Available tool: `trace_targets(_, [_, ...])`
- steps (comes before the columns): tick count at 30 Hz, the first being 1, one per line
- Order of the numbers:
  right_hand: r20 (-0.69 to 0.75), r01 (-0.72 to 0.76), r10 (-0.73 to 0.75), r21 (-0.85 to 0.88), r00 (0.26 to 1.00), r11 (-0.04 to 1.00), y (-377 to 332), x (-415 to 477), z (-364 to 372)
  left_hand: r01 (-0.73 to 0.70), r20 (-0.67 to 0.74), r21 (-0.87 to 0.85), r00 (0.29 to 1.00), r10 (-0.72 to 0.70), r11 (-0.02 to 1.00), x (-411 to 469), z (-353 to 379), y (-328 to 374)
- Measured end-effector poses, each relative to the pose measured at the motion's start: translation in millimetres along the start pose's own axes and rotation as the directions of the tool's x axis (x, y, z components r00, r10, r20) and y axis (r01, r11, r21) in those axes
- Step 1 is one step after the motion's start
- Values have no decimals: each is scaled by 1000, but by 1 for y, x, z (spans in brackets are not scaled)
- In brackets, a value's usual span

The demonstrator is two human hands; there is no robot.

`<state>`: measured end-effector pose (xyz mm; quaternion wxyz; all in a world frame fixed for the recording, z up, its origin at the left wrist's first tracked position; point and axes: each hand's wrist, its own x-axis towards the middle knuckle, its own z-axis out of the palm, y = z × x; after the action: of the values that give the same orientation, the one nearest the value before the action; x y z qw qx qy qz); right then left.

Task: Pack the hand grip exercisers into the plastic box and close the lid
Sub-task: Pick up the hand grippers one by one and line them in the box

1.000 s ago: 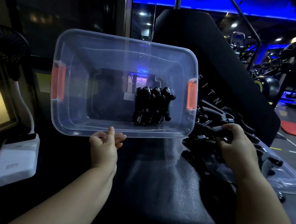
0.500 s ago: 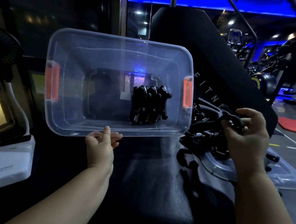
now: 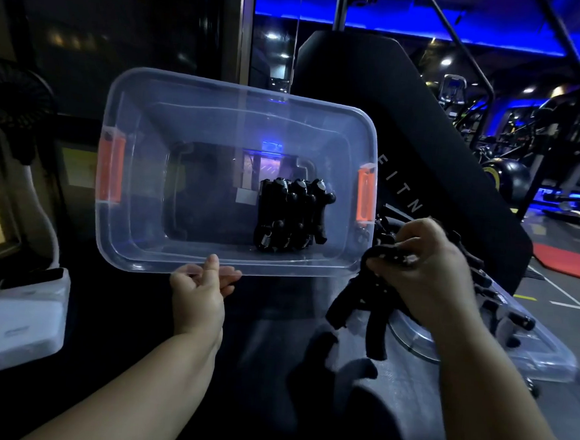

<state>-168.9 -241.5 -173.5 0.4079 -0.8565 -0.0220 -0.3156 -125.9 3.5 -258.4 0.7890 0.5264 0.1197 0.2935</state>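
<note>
A clear plastic box with orange side latches is tipped so its opening faces me. My left hand holds its near rim, thumb on top. Several black hand grip exercisers are packed side by side at the right of the box. My right hand grips another black exerciser just right of the box, its two foam handles hanging down. More exercisers lie piled on the clear lid behind that hand.
A black padded gym bench stands behind the box, its seat under my arms. A white power bank with a small black fan sits at the left. Gym machines fill the far right.
My right hand has lifted one exerciser off the pile on the lid and brought it leftward toward the box. The left hand keeps holding the box rim.
</note>
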Motion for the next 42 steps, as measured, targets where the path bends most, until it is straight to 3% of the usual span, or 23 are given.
trace_targets(13, [22, 19, -14, -250, 1000, 968, -24, -2, 23, 5, -7, -10, 1000, -5, 1000, -2, -1, 2])
trace_targets(22, [35, 106, -105, -550, 994, 828, -44, -2, 39, 13, -22, -9, 1000, -13, 1000, -3, -1, 4])
trace_targets(25, [128, 162, -107, -585, 986, 794, -40, -5, 46, 13, -29, -1, 1000, -13, 1000, -3, 0, 5])
trace_targets(31, [258, 227, -88, -578, 962, 784, -35, -11, 45, 7, -77, -14, 997, -8, 1000, -3, 1, 6])
trace_targets(36, [164, 144, -86, -390, 983, 910, -32, -14, 47, 45, -183, 48, 982, -35, 998, -2, -5, 5])
trace_targets(42, [122, 131, -95, -335, 988, 933, -33, -20, 48, 106, -227, 69, 970, -88, 992, -2, -9, 14])
